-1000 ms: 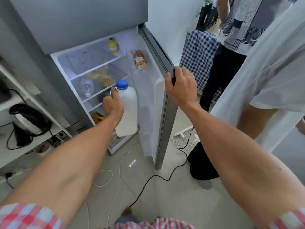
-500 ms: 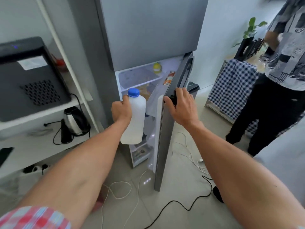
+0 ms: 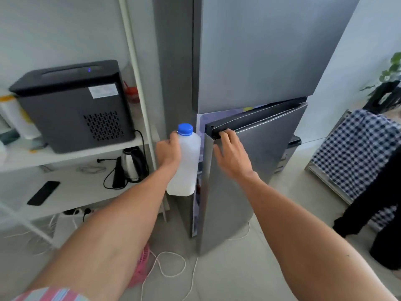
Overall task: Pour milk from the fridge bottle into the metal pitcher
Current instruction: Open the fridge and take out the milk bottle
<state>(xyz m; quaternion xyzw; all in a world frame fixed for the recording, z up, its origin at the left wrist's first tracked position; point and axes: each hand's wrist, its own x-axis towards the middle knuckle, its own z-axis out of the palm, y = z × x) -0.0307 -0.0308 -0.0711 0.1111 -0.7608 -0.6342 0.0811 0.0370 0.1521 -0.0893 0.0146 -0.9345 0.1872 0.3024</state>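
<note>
Since a second ago you have swung the lower fridge door [image 3: 256, 174] from wide open to nearly shut, leaving only a narrow gap at its left edge, and the shelves inside have dropped out of sight. Your view has risen too, so the closed upper door of the grey fridge [image 3: 260, 51] now fills the top of the frame.

Left of the fridge stands a white shelf unit [image 3: 86, 155]: a black boxy appliance [image 3: 73, 105] on the upper shelf, a steel kettle [image 3: 132, 164] and a dark phone [image 3: 43, 192] on the shelf below. A checked cloth [image 3: 355, 153] hangs at far right, beside a second person's dark trouser leg [image 3: 382, 213].

Your right hand [image 3: 231, 155] rests on the door's top left corner, fingers hooked over the recessed handle, its grip closed on that edge. Your left hand [image 3: 168, 151] is wrapped around the upper body of the milk bottle [image 3: 186, 164], grip closed on it. The bottle is out of the fridge, held in the air just left of the door gap. Its long axis runs near vertical, leaning slightly, with the blue cap [image 3: 185, 129] pointing up and still on. White cables [image 3: 173, 266] trail across the floor tiles below.
</note>
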